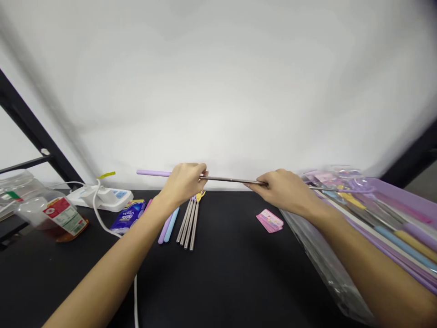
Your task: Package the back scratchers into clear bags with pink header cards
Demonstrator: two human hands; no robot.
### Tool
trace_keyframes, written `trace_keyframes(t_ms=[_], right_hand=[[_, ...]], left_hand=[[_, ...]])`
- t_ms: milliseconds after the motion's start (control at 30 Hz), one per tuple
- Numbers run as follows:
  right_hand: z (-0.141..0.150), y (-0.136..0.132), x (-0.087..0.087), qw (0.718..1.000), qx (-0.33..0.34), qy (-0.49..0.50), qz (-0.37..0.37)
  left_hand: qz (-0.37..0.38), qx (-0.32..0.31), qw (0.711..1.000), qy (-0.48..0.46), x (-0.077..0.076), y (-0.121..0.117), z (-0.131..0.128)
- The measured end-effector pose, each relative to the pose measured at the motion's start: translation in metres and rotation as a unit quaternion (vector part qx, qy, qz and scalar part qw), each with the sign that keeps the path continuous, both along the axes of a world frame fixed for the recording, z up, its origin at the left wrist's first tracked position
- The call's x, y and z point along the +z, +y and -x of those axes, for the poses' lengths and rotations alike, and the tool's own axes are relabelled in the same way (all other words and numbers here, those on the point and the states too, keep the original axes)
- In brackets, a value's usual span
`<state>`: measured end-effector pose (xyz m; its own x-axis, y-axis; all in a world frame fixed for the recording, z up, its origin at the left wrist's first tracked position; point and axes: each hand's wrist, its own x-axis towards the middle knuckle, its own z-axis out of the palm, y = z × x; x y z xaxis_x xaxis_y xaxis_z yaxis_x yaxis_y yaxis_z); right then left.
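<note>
My left hand [182, 184] and my right hand [283, 191] both grip a long, thin metal straw [228, 180] held level above the far edge of the black table [225, 282]. A lilac silicone tube [153, 173] sticks out past my left hand, in line with the straw. Where they join is hidden by my fingers. Below my left wrist lie several metal straws [189, 225] with a small yellow clip [200, 196] at their far ends. Beside them rest a lilac tube [165, 229] and a pale blue tube [171, 224]. Pink cards [269, 221] lie near my right hand.
At the right, a purple tray [403, 196] holds packaged straws and coloured tubes, with clear plastic sheeting [317, 259] along it. At the left stand a white power strip [100, 198] with a cable, a blue packet [128, 216] and a labelled plastic jar [51, 216].
</note>
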<state>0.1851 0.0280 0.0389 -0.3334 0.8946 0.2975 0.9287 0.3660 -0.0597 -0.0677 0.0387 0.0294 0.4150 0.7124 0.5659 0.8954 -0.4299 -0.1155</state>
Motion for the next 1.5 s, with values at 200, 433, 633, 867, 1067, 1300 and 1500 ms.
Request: trace_keyframes(t_ms=[200, 433, 633, 867, 1067, 1300, 1500], right_hand=[[-0.009, 0.007, 0.003, 0.996, -0.043, -0.044, -0.062], [-0.039, 0.018, -0.003, 0.988, -0.106, -0.048, -0.106], [-0.042, 0.019, -0.006, 0.989, -0.12, -0.038, -0.071], [-0.023, 0.017, -0.015, 0.986, -0.127, -0.027, -0.105], [-0.04, 0.027, -0.022, 0.991, -0.082, 0.005, -0.102], [-0.053, 0.037, -0.021, 0.993, 0.016, 0.085, -0.083], [-0.056, 0.032, -0.018, 0.983, 0.09, 0.138, -0.074]], left_hand=[[-0.036, 0.016, 0.998, 0.04, -0.007, 0.011, 0.02], [-0.041, 0.063, 0.997, 0.027, -0.004, 0.014, 0.036], [-0.047, 0.087, 0.995, 0.026, -0.003, 0.007, 0.036], [-0.064, 0.008, 0.996, 0.064, -0.014, -0.002, -0.013], [-0.051, 0.028, 0.996, 0.073, -0.015, 0.008, 0.002], [-0.056, 0.073, 0.994, 0.053, -0.017, 0.01, 0.015], [-0.075, 0.094, 0.992, 0.045, -0.015, 0.01, 0.02]])
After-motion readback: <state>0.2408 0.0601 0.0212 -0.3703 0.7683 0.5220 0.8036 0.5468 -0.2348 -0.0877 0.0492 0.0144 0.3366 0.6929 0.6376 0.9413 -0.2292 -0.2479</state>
